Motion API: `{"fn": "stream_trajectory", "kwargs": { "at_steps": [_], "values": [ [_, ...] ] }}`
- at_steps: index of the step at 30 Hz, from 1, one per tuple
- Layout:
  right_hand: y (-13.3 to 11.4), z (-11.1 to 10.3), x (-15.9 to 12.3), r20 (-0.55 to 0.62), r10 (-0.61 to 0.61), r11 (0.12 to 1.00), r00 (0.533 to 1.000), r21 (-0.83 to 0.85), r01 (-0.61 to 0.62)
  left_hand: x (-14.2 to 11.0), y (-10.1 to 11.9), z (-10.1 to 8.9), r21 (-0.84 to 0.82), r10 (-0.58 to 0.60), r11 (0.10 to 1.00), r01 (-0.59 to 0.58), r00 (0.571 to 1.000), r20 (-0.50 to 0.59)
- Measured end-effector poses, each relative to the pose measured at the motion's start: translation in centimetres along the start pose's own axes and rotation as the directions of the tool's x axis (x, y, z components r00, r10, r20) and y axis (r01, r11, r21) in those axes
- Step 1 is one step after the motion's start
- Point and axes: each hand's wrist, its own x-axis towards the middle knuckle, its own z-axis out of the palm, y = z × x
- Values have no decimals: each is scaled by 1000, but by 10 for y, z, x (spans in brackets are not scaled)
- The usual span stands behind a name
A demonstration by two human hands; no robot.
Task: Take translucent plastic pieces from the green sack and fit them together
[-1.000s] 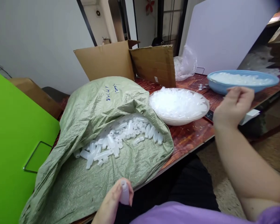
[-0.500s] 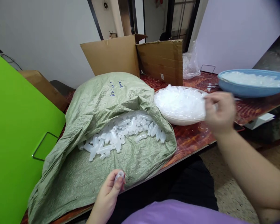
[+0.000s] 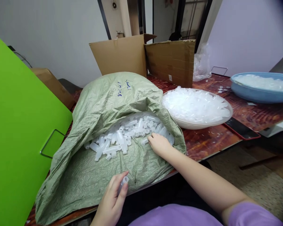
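My left hand (image 3: 115, 196) holds a small, translucent white plastic bottle (image 3: 125, 180) between thumb and fingers, its open round mouth facing up. In the mouth of a green woven sack (image 3: 89, 175) lies a heap of similar small white bottles (image 3: 119, 137). My right hand (image 3: 159, 143) reaches into the sack's opening from the right, fingers bent and closed down among the pieces. A short white piece (image 3: 145, 142) shows beside its fingertips; what lies under the fingers is hidden. To the right of the sack stands a white bowl (image 3: 191, 125) heaped with small translucent plastic pieces (image 3: 195, 105).
A blue basin (image 3: 257, 92) of translucent pieces stands at the far right. A red-edged phone (image 3: 242, 128) lies near the table edge. Behind are an open cardboard box (image 3: 120, 55) and a plastic bag (image 3: 201, 64). A green panel (image 3: 21, 125) stands at left.
My right hand has moved left from beside the white bowl to the bottles in the sack. My left hand keeps the bottle, its fingers extended more. The view has shifted slightly.
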Motion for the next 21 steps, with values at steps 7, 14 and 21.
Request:
{"fn": "stream_trajectory", "kwargs": {
  "at_steps": [7, 14, 21],
  "values": [
    [3, -11, -23, 6, 5, 996, 1000, 89, -5, 6, -5, -4, 61, -3, 998, 2, 1000, 18],
    [-32, -30, -66, -17, -376, 804, 926, 491, 336, 17, 22, 6, -4, 68, 998, -68, 986, 149],
    [-41, -27, -76, -83, -408, 699, 909, 613, 369, 17, 27, 5, 188, 37, 979, -80, 974, 222]
  ]
}}
